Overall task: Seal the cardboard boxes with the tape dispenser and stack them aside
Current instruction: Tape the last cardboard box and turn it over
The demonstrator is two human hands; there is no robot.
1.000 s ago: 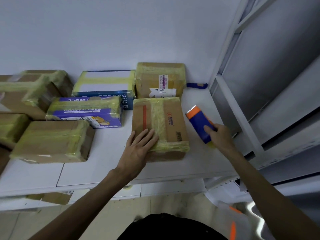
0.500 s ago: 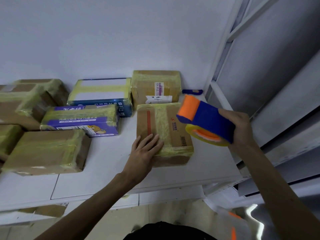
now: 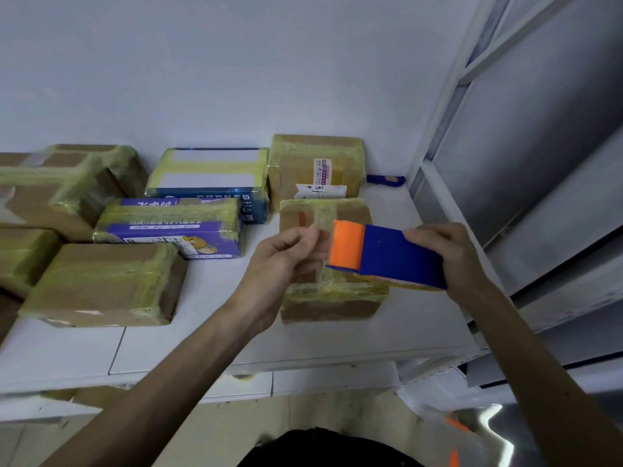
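The tape dispenser [image 3: 384,256] is hovering just above the cardboard box [image 3: 330,301], its long axis running side to side, orange mouth pointing toward the person's left. The right hand [image 3: 448,257] is gripping its blue body from the far end. The left hand [image 3: 286,261], fingers curled, is at the mouth and appears to be pinching the tape end [image 3: 324,232], though the film is hard to make out. The box is lying on the counter [image 3: 404,325] directly beneath, its length running away toward the wall, across the dispenser's line.
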